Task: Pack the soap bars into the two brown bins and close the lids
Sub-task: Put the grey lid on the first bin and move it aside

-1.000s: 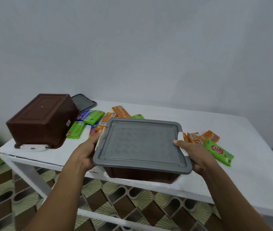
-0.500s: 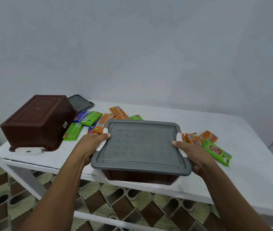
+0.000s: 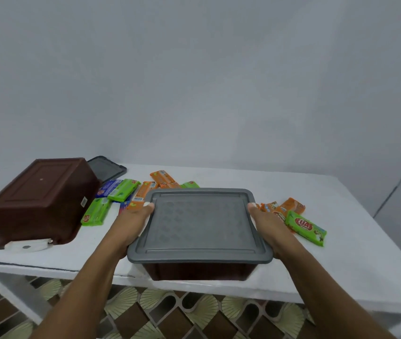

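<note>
Head view. Your left hand (image 3: 131, 223) grips the left edge of the grey plastic lid (image 3: 199, 223), thumb lying on top of the lid near its far-left corner, fingers wrapped down out of sight below the rim. Your right hand (image 3: 270, 226) grips the right edge the same way, thumb tip on the lid's far-right corner. Both hands are closed around the lidded bin; nothing else is in either one.

The grey lid sits flat on the dark brown rectangular plastic bin (image 3: 199, 271), which stands at the near edge of the white table (image 3: 341, 253), its front wall just at the table lip. Contents of this bin are hidden by the lid.

The second brown plastic bin (image 3: 40, 199) lies upside down at the table's left end, base facing up, with a white latch piece (image 3: 27, 245) showing at its near bottom edge. A second grey lid (image 3: 106, 167) lies flat behind it, partly hidden.

Wrapped soap bars lie loose on the table. Left cluster, between the upturned bin and the lidded bin: green bars (image 3: 96, 211), a blue bar (image 3: 107, 188), orange bars (image 3: 162, 178). Right cluster, just beside your right hand: orange bars (image 3: 292, 206) and one green bar (image 3: 305, 227).

Patterned brown-and-cream floor tiles (image 3: 145, 316) show below the table.
</note>
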{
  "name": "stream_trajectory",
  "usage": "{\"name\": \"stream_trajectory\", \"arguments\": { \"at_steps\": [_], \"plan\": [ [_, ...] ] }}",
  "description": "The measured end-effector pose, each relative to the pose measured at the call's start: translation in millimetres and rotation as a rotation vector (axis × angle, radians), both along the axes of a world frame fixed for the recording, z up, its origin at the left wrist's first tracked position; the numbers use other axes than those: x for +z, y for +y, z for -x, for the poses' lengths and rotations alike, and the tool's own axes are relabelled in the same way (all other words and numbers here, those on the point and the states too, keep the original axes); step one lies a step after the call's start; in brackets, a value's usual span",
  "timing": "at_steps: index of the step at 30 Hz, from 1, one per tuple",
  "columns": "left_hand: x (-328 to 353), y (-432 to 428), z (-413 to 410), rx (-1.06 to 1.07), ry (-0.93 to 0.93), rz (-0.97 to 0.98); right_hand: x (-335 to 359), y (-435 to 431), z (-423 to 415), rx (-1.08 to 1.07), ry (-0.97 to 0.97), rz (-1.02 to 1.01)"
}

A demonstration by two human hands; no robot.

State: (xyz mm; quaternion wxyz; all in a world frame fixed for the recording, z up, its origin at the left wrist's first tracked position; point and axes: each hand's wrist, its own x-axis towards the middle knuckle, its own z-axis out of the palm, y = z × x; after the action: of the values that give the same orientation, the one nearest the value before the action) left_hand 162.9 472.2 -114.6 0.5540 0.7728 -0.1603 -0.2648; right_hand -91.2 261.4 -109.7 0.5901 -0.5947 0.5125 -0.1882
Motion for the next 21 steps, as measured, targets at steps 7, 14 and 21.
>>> {"name": "stream_trajectory", "arguments": {
  "at_steps": [7, 14, 21],
  "plan": [
    [27.8, -18.6, -21.1, -0.047, -0.051, 0.071, 20.3, -8.8, -3.6, -0.06, 0.045, 0.162],
    [77.6, -72.0, -44.1, -0.084, -0.135, 0.121, 76.7, -57.5, -10.3, -0.13, -0.027, 0.215],
    [100.8, -163.8, -58.8, -0.129, -0.11, 0.157, 105.1, -136.3, -25.2, -0.168, -0.061, 0.194]
  ]
}}
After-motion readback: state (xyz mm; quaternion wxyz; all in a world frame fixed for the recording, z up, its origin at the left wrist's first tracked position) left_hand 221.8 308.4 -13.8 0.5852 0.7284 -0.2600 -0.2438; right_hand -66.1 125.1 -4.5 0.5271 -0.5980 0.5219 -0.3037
